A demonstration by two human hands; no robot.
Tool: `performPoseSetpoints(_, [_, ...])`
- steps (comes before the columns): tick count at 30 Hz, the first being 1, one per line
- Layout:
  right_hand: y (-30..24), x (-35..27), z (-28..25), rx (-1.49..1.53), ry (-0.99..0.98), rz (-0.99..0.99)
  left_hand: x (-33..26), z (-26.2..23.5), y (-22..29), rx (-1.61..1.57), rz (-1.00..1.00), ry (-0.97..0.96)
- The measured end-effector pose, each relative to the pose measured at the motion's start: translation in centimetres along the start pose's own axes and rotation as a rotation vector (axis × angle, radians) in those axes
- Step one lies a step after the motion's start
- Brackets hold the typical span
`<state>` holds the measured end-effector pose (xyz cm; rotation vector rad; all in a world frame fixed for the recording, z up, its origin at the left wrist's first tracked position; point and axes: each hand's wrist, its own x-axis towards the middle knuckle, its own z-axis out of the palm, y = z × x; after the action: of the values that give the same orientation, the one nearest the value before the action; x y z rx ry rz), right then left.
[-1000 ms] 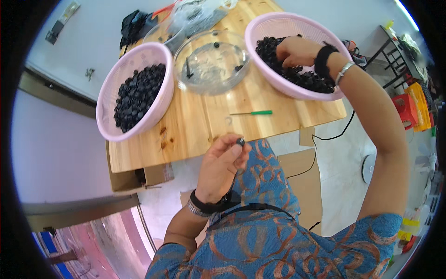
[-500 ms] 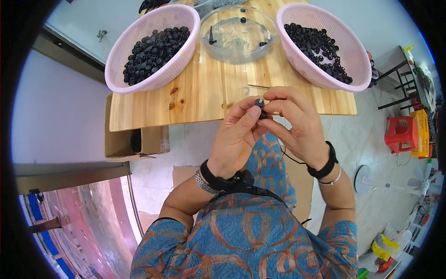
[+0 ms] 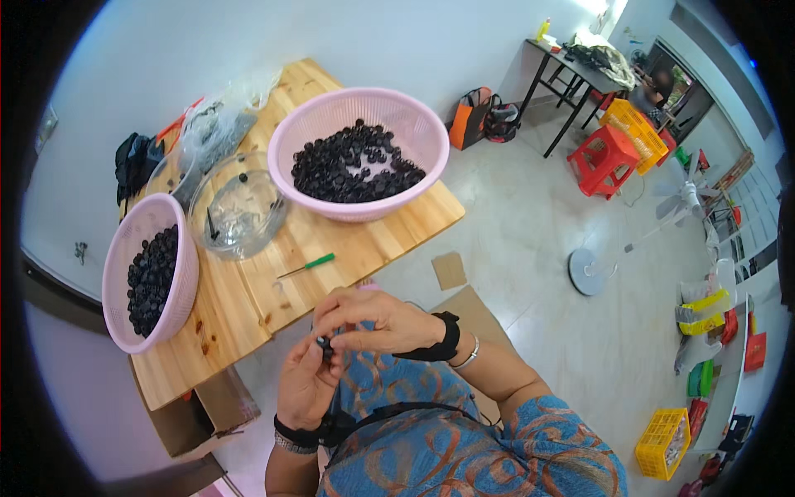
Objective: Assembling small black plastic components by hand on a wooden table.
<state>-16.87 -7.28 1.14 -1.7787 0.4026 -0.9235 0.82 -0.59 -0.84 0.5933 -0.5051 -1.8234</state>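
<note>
Just off the table's near edge, my two hands meet at a small black knob-like part (image 3: 324, 342) with a pale mark on it. Fingers and thumb of my left hand (image 3: 305, 383) are closed round it from below. My right hand (image 3: 377, 321) comes in from the right, its thumb and fingertips pinched at the top of the part. Whether the right fingertips hold a second piece is hidden. Beyond the hands, a green-handled screwdriver (image 3: 318, 261) lies on the wooden table (image 3: 240, 290).
Pink baskets of black parts stand on the table: one basket (image 3: 192, 273) left, another basket (image 3: 373, 209) at the far right. Between them sits a clear round container (image 3: 240, 248) with a few black pieces. Red stool (image 3: 603, 161), white fan (image 3: 586, 272) and yellow crate (image 3: 662, 443) stand rightward.
The view has swung right, so table and baskets appear shifted left and tilted. My hands stay together on the black part. The screwdriver's handle, earlier behind my right hand, now shows.
</note>
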Motion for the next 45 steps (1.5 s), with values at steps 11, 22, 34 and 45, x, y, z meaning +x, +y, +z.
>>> performPoseSetpoints(11, [0.5,0.5,2.0,0.432,0.274,0.275,-0.1,-0.4,0.1,0.044,0.147,0.161])
performPoseSetpoints(22, [2.2,1.9,4.1,0.742,0.348,0.223,-1.3,0.1,2.2,0.032,0.296,0.142])
performPoseSetpoints(34, [2.4,0.5,3.5,0.913,0.278,0.167,-0.9,1.0,2.0,0.135,0.303,0.104])
performPoseSetpoints(45, [3.4,0.3,3.5,1.050,0.295,0.111,-0.7,0.5,1.7,0.129,0.286,0.087])
